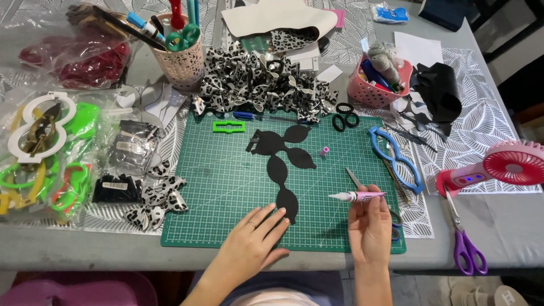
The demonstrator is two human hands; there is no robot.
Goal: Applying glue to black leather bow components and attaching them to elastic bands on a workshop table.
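The left hand (254,237) lies flat with fingers spread and empty on the green cutting mat (226,187), fingertips pinning the near end of the black bow cutout (283,164) steady, while the right hand (369,224) pinches a pink glue pen (356,196), nozzle aimed toward it.

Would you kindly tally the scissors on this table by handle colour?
Purple scissors: 1
Black scissors: 1
Green scissors, in the cup: 1
Blue scissors, partly behind the right hand: 1
Total: 4
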